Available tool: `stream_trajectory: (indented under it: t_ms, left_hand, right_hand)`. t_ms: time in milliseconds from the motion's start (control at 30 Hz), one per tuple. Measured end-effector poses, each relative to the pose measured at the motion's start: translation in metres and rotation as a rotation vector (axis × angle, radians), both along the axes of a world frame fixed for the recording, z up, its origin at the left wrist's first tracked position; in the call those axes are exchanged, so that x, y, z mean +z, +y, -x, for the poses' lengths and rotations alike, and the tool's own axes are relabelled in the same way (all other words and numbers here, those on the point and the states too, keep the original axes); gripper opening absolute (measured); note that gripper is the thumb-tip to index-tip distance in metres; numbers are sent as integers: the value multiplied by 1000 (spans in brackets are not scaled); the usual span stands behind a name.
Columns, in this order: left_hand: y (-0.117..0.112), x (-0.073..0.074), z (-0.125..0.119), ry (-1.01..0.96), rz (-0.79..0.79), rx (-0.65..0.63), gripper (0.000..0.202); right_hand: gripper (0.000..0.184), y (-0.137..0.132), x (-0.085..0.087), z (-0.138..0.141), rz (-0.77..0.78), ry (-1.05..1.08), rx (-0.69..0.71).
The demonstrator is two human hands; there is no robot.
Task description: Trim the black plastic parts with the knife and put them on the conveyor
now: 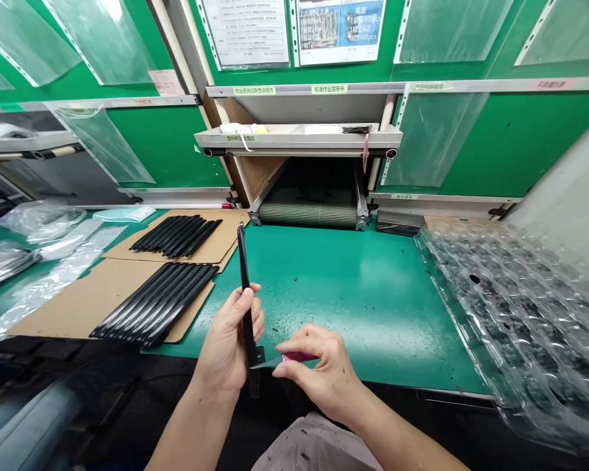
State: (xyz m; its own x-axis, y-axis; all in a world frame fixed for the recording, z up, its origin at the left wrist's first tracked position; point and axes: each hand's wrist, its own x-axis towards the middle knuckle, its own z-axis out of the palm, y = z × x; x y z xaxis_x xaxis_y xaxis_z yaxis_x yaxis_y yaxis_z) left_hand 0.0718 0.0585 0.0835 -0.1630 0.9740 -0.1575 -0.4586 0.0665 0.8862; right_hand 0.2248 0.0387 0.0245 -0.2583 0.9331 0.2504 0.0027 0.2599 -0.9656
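Observation:
My left hand (235, 330) is closed around a long, slim black plastic strip (244, 261), which stands nearly upright above the front edge of the table. Near its lower end the strip has a small tab with a hole. Between the thumb and fingers of my right hand (319, 366) is a small knife (288, 357) with a pink handle. Its thin pointed blade reaches left to the strip's lower end, at or very close to the tab. Most of the knife's handle is hidden in my fingers.
Black strips lie in two rows, a rear row (177, 235) and a front row (157, 301), on cardboard (63, 304) at left. A clear plastic tray (515, 314) covers the right side. A conveyor belt (309, 212) runs under a shelf (299, 139). Dark scraps dot the green table (373, 281).

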Motion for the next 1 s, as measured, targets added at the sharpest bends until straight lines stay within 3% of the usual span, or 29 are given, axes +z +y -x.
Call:
stream_trajectory:
  t_ms: [133,233,300,367,533,600,700,767,867,1000]
  left_hand:
    - [-2,1,-1,-60,31,0,15]
    - [-4,2,-1,-140,64,12,13]
    - [-5,2,-3,-177,75,28,13]
    - [-6,1,-5,-200,69,52,13]
    - [-6,-1,-9,-246,-21,158,19]
    - [-7,-3,-8,-176,-70,158,23]
    - [-13,-9,-4,57,-117,122,21]
    - [-18,-14,-1,188,-164,168,18]
    - [-23,-18,0,299,-283,329,13]
    - [-24,-17,-6,413,-394,429,12]
  right_hand:
    - [16,1,-5,9,-126,-36,-41]
    - [12,8,-8,15,-250,-35,-184]
    - [14,14,-8,17,-235,-19,-325]
    - [17,21,-5,18,-144,-17,-366]
    - [22,26,11,16,-89,-147,62]
    - [21,31,18,12,-79,-206,90]
    - [17,45,27,1,-105,-310,-77]
    - [22,54,28,-8,-123,-336,-187]
    - [36,57,21,-11,-127,-287,-240]
    - [23,42,7,10,-88,-121,-277]
